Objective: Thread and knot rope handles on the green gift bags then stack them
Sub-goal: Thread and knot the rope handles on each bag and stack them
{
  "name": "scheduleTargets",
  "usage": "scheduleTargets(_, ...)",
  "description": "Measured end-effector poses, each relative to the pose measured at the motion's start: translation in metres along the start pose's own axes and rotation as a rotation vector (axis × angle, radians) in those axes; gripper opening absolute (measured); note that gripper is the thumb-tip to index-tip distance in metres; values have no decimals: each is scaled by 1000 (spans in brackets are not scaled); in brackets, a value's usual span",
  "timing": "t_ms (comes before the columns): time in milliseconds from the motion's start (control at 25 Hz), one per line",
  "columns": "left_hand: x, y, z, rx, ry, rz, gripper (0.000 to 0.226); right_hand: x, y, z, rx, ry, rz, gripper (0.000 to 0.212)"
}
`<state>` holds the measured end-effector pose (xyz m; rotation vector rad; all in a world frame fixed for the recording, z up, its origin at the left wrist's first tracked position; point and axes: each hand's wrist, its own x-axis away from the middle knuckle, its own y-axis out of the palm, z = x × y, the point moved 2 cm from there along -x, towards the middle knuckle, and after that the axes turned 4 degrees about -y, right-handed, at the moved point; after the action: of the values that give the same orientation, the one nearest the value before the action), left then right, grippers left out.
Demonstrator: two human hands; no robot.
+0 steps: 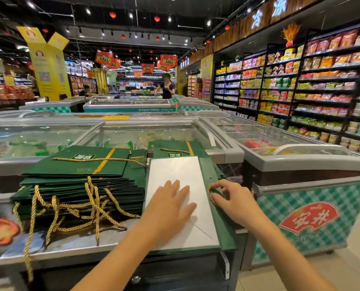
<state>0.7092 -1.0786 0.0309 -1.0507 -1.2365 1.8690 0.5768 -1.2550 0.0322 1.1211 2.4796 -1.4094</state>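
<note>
Though bag label (83, 157) blurred, rope (210, 193) in right hand (232, 199); freezer logo (308, 217) 安井.

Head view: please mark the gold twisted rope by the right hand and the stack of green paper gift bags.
Gold twisted rope (209, 189): head view, on its curved loop.
Stack of green paper gift bags (70, 166): head view, on the top bag's face.

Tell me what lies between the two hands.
Head view: between left hand and right hand lies only the flat bag's white panel and green rim, where the right hand pinches the gold rope.
</note>
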Motion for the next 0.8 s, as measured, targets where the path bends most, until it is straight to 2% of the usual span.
scheduleTargets(120, 2, 14, -8, -118, 16, -36, 65, 0, -6, 4, -61, -21, 68, 19)
scheduleTargets(240, 5, 18, -13, -141, 36, -39, 64, -6, -23, 20, -106, 63, 190, 28)
scheduleTargets(360, 5, 22, -13, -151, 28, -29, 64, -10, -21, 25, 0, 132, 87, 47)
scheduleTargets(440, 4, 22, -14, -144, 15, -31, 64, -11, -17, 23, 45, 111, 31, 50)
scheduleTargets(520, 4, 23, -14, -139, 15, -32, 64, -9, -17, 25, 35, 103, 21, 45)
scheduleTargets(680, 5, 22, -11, -109, 12, -41, 64, -9, -19, 27, 146, 64, 79, 11)
scheduleTargets(800, 9, 17, -7, -43, -8, -36, 63, -6, -24, 24, -1, -72, 220, 10)
